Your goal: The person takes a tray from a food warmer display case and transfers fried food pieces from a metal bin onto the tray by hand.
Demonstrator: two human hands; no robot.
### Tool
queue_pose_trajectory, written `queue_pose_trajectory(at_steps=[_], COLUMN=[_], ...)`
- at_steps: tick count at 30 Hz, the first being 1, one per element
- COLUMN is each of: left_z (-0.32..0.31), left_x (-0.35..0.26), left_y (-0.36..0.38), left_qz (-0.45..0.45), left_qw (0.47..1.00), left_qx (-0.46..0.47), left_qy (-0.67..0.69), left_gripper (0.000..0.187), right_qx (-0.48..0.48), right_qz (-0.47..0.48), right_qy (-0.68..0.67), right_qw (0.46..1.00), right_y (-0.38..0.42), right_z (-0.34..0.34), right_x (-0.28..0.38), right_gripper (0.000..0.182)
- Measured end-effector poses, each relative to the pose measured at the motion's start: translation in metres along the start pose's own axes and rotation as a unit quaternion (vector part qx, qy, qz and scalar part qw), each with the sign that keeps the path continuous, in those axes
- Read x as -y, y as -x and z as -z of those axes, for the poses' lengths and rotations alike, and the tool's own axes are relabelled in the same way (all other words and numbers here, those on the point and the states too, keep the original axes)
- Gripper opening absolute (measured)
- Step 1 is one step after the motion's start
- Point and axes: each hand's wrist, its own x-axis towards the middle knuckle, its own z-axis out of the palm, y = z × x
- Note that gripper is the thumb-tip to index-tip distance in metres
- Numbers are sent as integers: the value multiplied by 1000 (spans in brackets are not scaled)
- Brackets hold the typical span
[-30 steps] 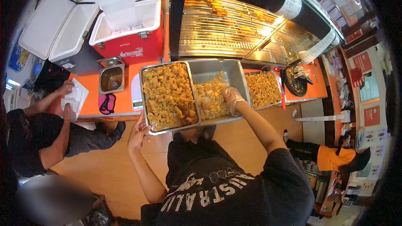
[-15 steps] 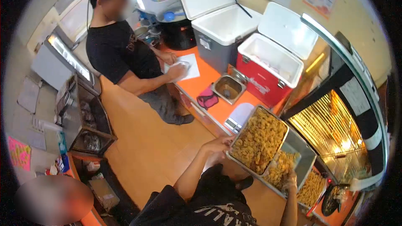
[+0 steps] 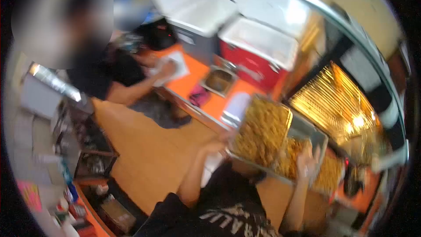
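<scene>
A metal tray (image 3: 232, 154) heaped with golden-brown fried pieces (image 3: 262, 129) sits tilted across a larger grey metal pan (image 3: 319, 142). My left hand (image 3: 215, 143) is at the tray's left edge, its fingers closed at the rim, though blurred. More fried pieces (image 3: 291, 151) lie in the pan, right of the tray. Over them is my right hand (image 3: 308, 162), in what looks like a clear plastic glove, fingers apart and pointing up, with nothing visible in it. Another batch of fried pieces (image 3: 328, 173) lies farther right.
A lit display warmer (image 3: 335, 105) stands beyond the pan. On the orange counter (image 3: 184, 83) are a red cooler (image 3: 254, 59), a grey cooler (image 3: 197, 39), a small metal container (image 3: 219, 81) and a pink item (image 3: 198, 96). At left, a co-worker's hand (image 3: 169, 68) rests on white paper.
The whole view has shifted and blurred. My right hand has lifted from the fried pieces, its fingers now spread. My left hand stays at the tray's edge.
</scene>
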Motion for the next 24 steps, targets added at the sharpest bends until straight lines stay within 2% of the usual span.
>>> queue_pose_trajectory(at_steps=[1, 3, 5, 7, 10, 12, 13, 14, 15, 16, 17, 18, 21, 22, 23, 24], left_z=[14, 1, -20, -14, -10, -8, -10, -12, -13, -15, -14, -12, -14, -14, -12, -10], left_x=[43, 20, -22, -17, -8, -8, -13, -15, -14, -14, -16, -19, -19, -18, -16, -14], left_y=[-17, -13, 2, -5, -3, -3, -1, 1, 2, 2, 2, 3, 5, 4, 3, 1], left_qz=[-51, -40, -11, -4, -23, -41, -42, -42, -43, -42, -43, -48, -44, -56, -57, -47], left_qw=[997, 995, 997, 998, 997, 996, 997, 997, 997, 997, 997, 996, 997, 997, 997, 997], left_qx=[16, -24, -79, -55, -38, -27, -27, -28, -29, -29, -29, -34, -21, -16, -16, -19], left_qy=[54, 86, 19, 31, 63, 68, 64, 59, 59, 62, 64, 62, 62, 50, 52, 51], left_gripper=[67, 68, 77, 80, 82, 81, 80, 79, 79, 81, 82, 82, 79, 79, 79, 79], right_qx=[-5, -10, -11, -31, -44, -57, -53, 31, 113, 117, 176, 223, 260, 253, 255, 235], right_qz=[12, 34, 15, -22, -49, 29, 31, 145, 249, 250, 244, 226, 238, 249, 248, 269], right_qy=[20, 72, 128, 101, 185, 215, 216, 426, 604, 603, 761, 875, 866, 877, 878, 821], right_qw=[1000, 997, 992, 994, 981, 975, 974, 892, 748, 749, 575, 366, 354, 322, 321, 446], right_y=[-1, -15, -13, 5, 12, 9, 2, -7, -12, -14, -19, -23, -22, -24, -22, -19], right_z=[1, 3, -3, -47, -87, -94, -95, -96, -96, -95, -97, -99, -113, -112, -109, -106], right_x=[-5, -11, -12, -18, -47, -77, -91, -105, -116, -123, -130, -135, -126, -126, -122, -113], right_gripper=[56, 42, 32, 27, 29, 43, 43, 46, 48, 48, 50, 51, 53, 54, 54, 52])
